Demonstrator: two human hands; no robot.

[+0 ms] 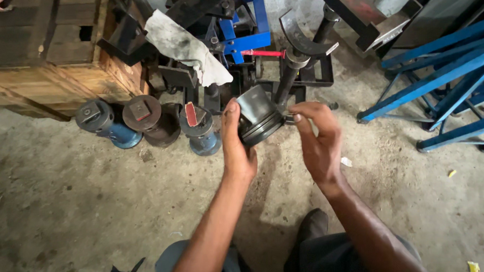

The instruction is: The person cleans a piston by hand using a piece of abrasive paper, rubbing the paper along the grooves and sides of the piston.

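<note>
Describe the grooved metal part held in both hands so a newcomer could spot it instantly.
Start at the wooden crate top left and follow the row of three stubby cylinders on the concrete floor rightward. Just beyond, the left hand and right hand hold a dark grey metal piston, the only one ringed with grooves.

A piston (258, 119) is held between the left hand (236, 147) and the right hand (318, 141) above the concrete floor (84, 211) — three bottle jacks (145, 120) are lined up to its left, before a wooden crate (51, 57), with steel stands (444, 80) set to the right.
</note>
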